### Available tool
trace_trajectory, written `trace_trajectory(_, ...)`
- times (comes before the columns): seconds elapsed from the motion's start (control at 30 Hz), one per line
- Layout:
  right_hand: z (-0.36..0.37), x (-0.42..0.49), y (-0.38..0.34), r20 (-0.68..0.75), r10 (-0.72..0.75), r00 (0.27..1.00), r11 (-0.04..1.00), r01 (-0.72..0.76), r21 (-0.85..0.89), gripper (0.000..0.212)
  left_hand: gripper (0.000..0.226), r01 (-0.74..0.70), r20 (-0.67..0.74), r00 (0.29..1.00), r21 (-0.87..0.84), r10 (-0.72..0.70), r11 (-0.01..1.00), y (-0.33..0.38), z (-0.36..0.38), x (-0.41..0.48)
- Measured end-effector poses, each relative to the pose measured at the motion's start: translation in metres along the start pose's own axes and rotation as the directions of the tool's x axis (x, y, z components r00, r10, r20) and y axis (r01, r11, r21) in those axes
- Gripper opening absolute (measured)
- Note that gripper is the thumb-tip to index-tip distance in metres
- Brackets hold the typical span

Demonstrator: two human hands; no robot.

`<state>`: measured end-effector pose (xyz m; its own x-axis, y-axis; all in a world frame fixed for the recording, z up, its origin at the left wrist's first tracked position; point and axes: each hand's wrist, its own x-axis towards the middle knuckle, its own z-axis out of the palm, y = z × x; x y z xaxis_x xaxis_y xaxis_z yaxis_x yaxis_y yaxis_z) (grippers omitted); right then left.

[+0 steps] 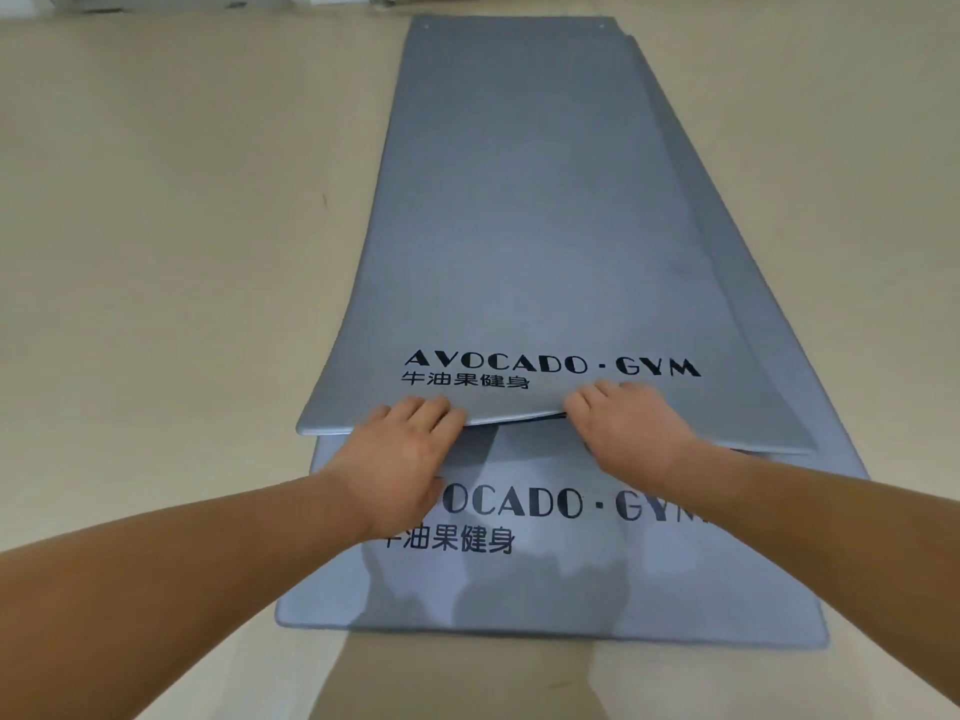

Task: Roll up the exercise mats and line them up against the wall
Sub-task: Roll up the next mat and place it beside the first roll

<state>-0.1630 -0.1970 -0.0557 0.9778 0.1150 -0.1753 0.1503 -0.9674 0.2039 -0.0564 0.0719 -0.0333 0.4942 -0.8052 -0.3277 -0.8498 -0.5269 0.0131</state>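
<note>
Two grey exercise mats printed "AVOCADO · GYM" lie stacked and unrolled on the floor. The top mat [530, 210] stretches away toward the far wall, its near edge raised a little. The bottom mat [545, 589] sticks out nearer to me. My left hand [400, 459] grips the top mat's near edge left of centre, fingers on top. My right hand [628, 428] grips the same edge right of centre. Both thumbs are hidden under the edge.
The beige floor [171, 262] spreads to the left and right of the mats. The base of the wall [260, 2] runs along the top of the view, just beyond the far end of the mats.
</note>
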Motion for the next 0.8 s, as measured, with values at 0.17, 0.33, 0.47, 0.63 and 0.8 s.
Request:
trace_trajectory(0.17, -0.051, -0.007, 0.008, -0.133, 0.199, 0.971, 0.976, -0.184, 0.117, 0.022, 0.032, 0.015, -0.209, 0.978, -0.009, -0.017, 1.000, 0.010, -0.041, 0.015)
trace_trajectory(0.33, -0.068, -0.047, 0.008, -0.316, 0.149, 0.937, 0.975, -0.085, 0.206, 0.014, 0.018, -0.067, 0.007, 0.997, -0.265, 0.071, 0.962, 0.008, -0.078, 0.001)
trace_trajectory(0.47, -0.089, -0.091, -0.002, -0.369, 0.035, 0.929, 0.978, 0.043, 0.203, 0.013, 0.009, -0.027, 0.335, 0.915, -0.507, 0.226, 0.862, 0.005, -0.120, -0.017)
trace_trajectory(0.63, -0.080, -0.109, -0.035, -0.568, -0.122, 0.814, 0.979, 0.192, 0.064, 0.038, 0.008, -0.024, 0.344, 0.918, -0.452, 0.199, 0.892, -0.006, -0.129, -0.003)
trace_trajectory(0.8, -0.056, -0.089, -0.014, -0.136, -0.199, 0.970, 0.970, 0.176, -0.168, 0.112, 0.022, -0.040, 0.078, 0.995, -0.219, 0.058, 0.975, -0.021, -0.128, 0.025)
